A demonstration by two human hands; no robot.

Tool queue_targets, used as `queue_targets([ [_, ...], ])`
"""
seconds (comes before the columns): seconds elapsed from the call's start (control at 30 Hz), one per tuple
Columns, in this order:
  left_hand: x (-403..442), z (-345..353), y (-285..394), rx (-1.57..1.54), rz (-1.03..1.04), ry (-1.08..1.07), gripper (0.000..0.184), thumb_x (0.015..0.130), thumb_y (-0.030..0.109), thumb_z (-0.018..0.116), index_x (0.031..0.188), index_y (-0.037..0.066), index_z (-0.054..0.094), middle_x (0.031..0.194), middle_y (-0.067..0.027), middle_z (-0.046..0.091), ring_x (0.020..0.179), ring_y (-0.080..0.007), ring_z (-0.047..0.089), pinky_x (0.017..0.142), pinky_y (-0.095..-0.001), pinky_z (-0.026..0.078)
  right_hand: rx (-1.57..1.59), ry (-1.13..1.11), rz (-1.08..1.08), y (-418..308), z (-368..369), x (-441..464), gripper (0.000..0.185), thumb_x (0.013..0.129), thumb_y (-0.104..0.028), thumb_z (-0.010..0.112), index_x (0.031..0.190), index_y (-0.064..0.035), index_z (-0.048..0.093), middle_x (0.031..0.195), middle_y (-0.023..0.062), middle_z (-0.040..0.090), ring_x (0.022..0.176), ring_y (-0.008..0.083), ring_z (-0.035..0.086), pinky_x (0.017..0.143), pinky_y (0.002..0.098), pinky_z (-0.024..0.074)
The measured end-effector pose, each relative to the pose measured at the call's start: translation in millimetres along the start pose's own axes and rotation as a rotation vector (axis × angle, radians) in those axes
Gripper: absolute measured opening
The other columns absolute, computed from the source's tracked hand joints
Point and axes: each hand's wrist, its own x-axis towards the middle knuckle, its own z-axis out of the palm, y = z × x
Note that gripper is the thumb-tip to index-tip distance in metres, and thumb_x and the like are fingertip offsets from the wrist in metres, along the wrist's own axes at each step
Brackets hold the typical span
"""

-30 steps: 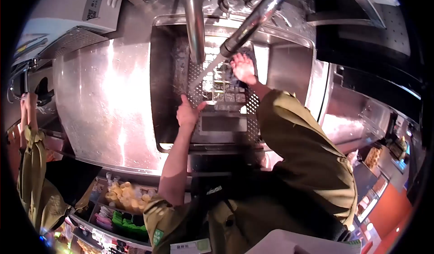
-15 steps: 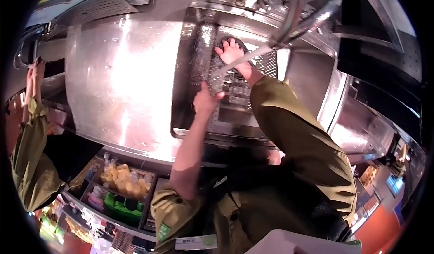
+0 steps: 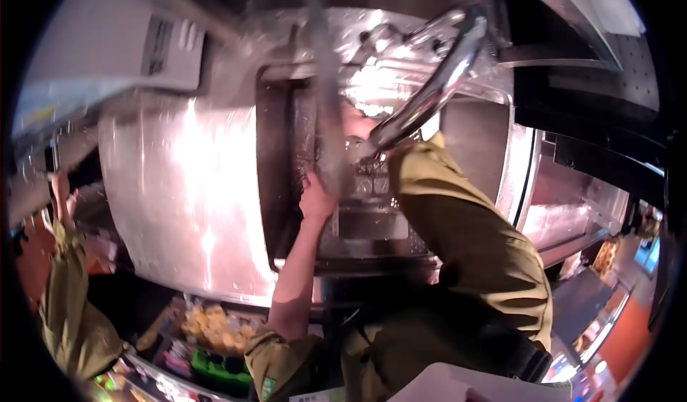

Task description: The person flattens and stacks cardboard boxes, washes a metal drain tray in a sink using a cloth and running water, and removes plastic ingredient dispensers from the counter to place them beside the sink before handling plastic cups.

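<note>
My left hand (image 3: 317, 198) is low inside the metal sink (image 3: 275, 262), at the left side of a perforated metal piece (image 3: 392, 203). Its fingers look curled, but blur and glare hide what they hold. Deeper in the basin is my right hand (image 3: 356, 124), mostly covered by the shiny curved tap (image 3: 436, 84); its fingers cannot be made out. The dark cloth-like pad seen under it earlier is hidden now. A blurred pale streak crosses the view between my hands.
A wide steel counter (image 3: 164, 202) adjoins the sink on the left. Another person's hand (image 3: 63, 191) and olive sleeve are at the far left. Below the counter, a divided bin (image 3: 168, 330) holds yellow and green items. Dark shelving (image 3: 572, 126) stands at the right.
The view has tilted, so the sink and counter appear lower. The tap now covers most of my right hand. My left hand's fingers, spread before, look more curled.
</note>
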Motion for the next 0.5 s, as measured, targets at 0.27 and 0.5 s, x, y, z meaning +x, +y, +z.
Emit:
queue_targets([
  [0.27, 1, 2, 4, 0.142, -0.035, -0.075, 0.075, 0.065, 0.047, 0.06, 0.127, 0.035, 0.02, 0.086, -0.0188, 0.057, 0.076, -0.0346, 0.057, 0.065, -0.043, 0.046, 0.073, -0.121, 0.391, 53, -39, -52, 0.052, 0.079, -0.043, 0.033, 0.119, -0.01, 0.039, 0.127, 0.0067, 0.035, 0.118, 0.0225, 0.031, 0.096, 0.0346, 0.0266],
  [0.5, 2, 4, 10, 0.099, -0.028, -0.035, 0.067, 0.066, 0.049, 0.06, 0.123, 0.032, 0.029, 0.085, -0.0172, 0.059, 0.079, -0.0345, 0.056, 0.067, -0.0427, 0.045, 0.034, -0.19, 1.001, 83, -51, -73, 0.049, 0.08, -0.044, 0.031, 0.108, -0.0102, 0.054, 0.112, 0.0102, 0.051, 0.104, 0.0251, 0.048, 0.087, 0.034, 0.0369],
])
